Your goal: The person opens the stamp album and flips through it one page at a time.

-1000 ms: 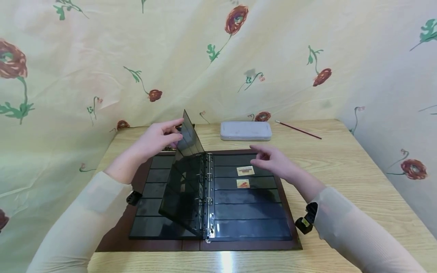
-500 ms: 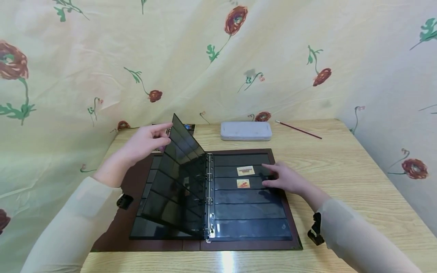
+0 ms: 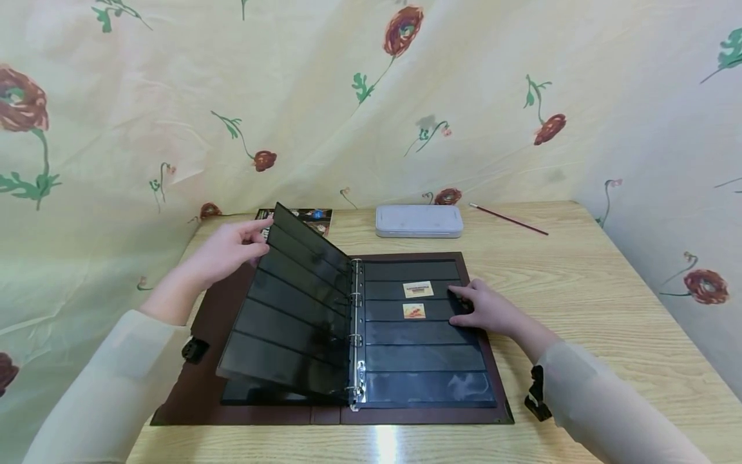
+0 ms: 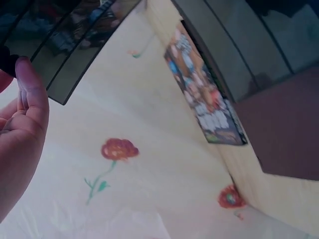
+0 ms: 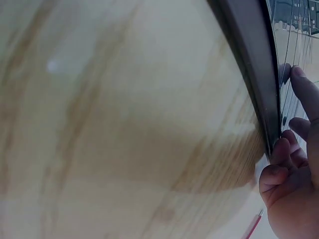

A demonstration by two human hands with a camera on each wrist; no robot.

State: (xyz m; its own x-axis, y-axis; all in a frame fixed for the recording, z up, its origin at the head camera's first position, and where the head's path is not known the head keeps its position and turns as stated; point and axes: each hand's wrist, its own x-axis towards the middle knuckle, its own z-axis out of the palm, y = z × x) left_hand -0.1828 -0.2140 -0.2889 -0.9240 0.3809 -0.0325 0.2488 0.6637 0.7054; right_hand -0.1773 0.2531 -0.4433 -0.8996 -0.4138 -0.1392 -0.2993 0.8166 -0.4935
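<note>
A ring-bound stock album [image 3: 430, 390] with dark pocket pages lies open on the table. My left hand [image 3: 223, 252] pinches the upper outer corner of a black page [image 3: 290, 303], which stands tilted up to the left of the rings. In the left wrist view the thumb [image 4: 31, 82] lies at that page's edge. Two small stamps, a cream one [image 3: 418, 289] and an orange-yellow one [image 3: 414, 311], sit in pocket rows of the right page. My right hand [image 3: 487, 309] rests at this page's right edge, index finger and thumb spread beside the stamps.
Behind the album, a pale metal case [image 3: 418, 221] stands on the wooden table [image 3: 591, 309], with a dark red pencil [image 3: 510, 219] to its right. A colourful printed card or booklet [image 4: 202, 89] lies partly behind the raised page. Flower-patterned cloth [image 3: 324, 96] hangs behind.
My left hand has swung the page leftward and down from nearly upright. My right hand has come down from above the page's top to its right edge.
</note>
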